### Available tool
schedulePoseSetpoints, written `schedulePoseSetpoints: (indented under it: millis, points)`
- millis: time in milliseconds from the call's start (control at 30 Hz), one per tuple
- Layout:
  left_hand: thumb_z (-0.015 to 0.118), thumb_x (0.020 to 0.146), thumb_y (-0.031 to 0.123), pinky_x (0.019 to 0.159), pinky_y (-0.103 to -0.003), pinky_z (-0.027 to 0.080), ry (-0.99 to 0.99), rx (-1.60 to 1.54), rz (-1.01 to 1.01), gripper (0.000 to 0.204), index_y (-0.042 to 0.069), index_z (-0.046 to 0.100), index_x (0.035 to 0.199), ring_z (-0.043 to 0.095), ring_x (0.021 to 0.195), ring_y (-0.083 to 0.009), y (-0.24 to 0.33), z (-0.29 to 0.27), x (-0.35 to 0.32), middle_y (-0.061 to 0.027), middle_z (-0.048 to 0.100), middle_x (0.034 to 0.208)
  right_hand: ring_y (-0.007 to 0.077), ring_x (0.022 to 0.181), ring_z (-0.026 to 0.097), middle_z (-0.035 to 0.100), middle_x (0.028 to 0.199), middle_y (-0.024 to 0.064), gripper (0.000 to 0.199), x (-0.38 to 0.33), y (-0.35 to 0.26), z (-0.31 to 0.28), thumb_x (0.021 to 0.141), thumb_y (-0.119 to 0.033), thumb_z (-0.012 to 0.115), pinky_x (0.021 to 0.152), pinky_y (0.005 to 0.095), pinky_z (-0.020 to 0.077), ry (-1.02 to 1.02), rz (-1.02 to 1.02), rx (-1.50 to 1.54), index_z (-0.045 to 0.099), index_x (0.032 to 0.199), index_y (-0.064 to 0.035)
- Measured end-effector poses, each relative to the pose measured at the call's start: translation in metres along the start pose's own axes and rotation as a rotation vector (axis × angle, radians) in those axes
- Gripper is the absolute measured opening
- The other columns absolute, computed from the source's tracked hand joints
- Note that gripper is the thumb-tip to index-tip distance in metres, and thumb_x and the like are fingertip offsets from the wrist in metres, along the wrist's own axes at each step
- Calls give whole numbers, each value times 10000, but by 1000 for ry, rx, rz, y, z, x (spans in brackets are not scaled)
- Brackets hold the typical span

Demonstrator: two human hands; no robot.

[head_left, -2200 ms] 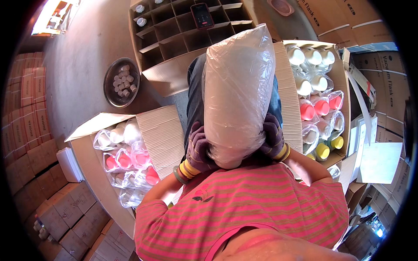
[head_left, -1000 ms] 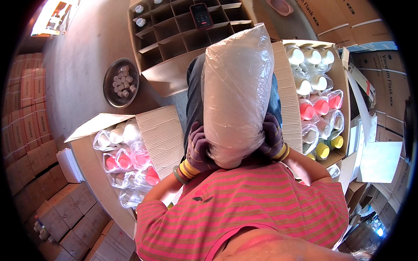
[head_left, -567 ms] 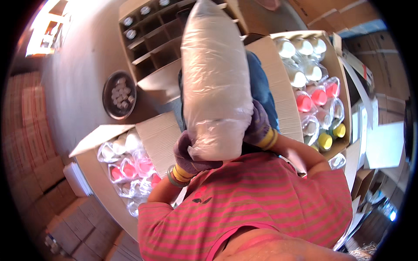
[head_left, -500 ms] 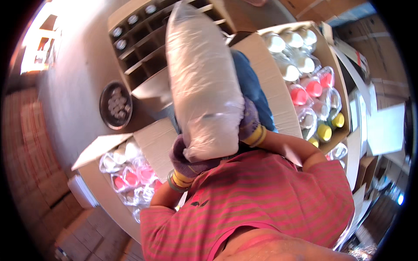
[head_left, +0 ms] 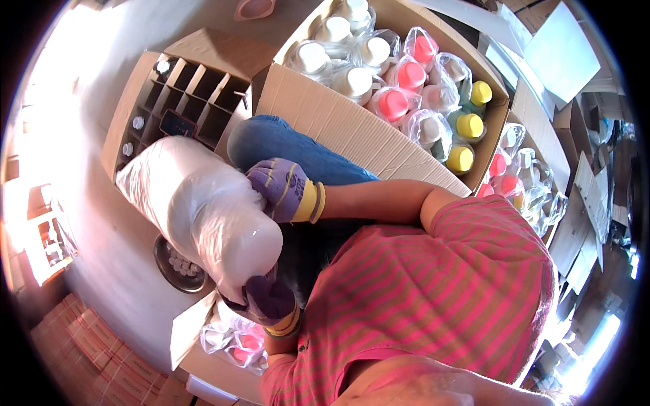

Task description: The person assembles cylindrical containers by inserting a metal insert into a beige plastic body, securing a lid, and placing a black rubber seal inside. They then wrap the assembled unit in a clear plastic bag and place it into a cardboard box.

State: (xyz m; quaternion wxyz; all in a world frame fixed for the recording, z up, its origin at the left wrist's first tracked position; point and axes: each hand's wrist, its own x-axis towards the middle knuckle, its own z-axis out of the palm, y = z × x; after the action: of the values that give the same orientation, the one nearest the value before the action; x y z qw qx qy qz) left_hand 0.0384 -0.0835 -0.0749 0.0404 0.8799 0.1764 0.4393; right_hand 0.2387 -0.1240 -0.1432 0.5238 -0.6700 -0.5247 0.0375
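Observation:
A long, bulging white package (head_left: 193, 203) wrapped in thin clear plastic lies across my lap, pointing to the far left. My left hand (head_left: 269, 300), in a purple and yellow work glove, grips the wrap at its near end. In a matching glove, my right hand (head_left: 279, 189) has its fingers curled against the package's right side, holding the plastic; some fingertips are hidden. The package's far end reaches over the edge of a divided cardboard box (head_left: 125, 101). A phone (head_left: 178, 124) rests on that box's dividers, beside a few capped bottles (head_left: 138, 122).
To the right, an open carton (head_left: 352, 125) holds bagged bottles with white, red and yellow caps (head_left: 412, 76). More bagged bottles (head_left: 247, 342) fill a carton at lower left. A round dark bowl of small caps (head_left: 183, 265) sits on the floor. Stacked cartons (head_left: 101, 355) stand at lower left.
The package has swung from pointing straight ahead to pointing left, with both hands still on it. My view and body have turned too, and the phone now shows.

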Motion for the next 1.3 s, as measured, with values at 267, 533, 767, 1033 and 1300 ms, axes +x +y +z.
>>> schedulePoseSetpoints:
  millis: [267,533,767,1033,1300]
  points:
    - [517,973,374,897,-442,505,90,-678,-563,481,-12,520,1259,597,1072,-332,22,6,40,-175,571,1209,136,880,655,724,955,68,329,33,22,-73,712,-32,765,795,306,528,305,214,772,698,1034,-20]
    - [553,998,375,1110,-455,405,-76,-1123,-665,595,-41,391,1393,545,1271,-318,-13,15,28,-184,523,1372,192,799,648,698,940,72,293,17,162,-303,839,19,586,715,313,514,611,312,-29,671,1117,-20]
    - [539,1009,333,1097,-421,411,-49,-1198,-844,560,-55,394,1387,546,1268,-306,-19,27,11,-200,527,1360,163,748,585,695,858,67,239,23,279,-339,704,73,652,707,312,530,1196,519,-240,691,933,17]
    - [527,1009,280,1049,-382,428,-55,-1106,-930,525,-70,407,1383,562,1229,-276,-26,34,4,-192,545,1340,260,876,630,700,980,93,325,-49,384,-325,774,-241,732,818,377,496,803,1174,-469,678,1047,-74]
    - [524,950,112,1005,-360,450,-23,-747,-910,366,-54,515,1276,571,1146,-247,-26,64,-3,-180,558,1291,393,1145,558,616,1219,210,487,-34,318,-238,785,-179,731,977,452,450,571,760,-830,606,1235,-39]
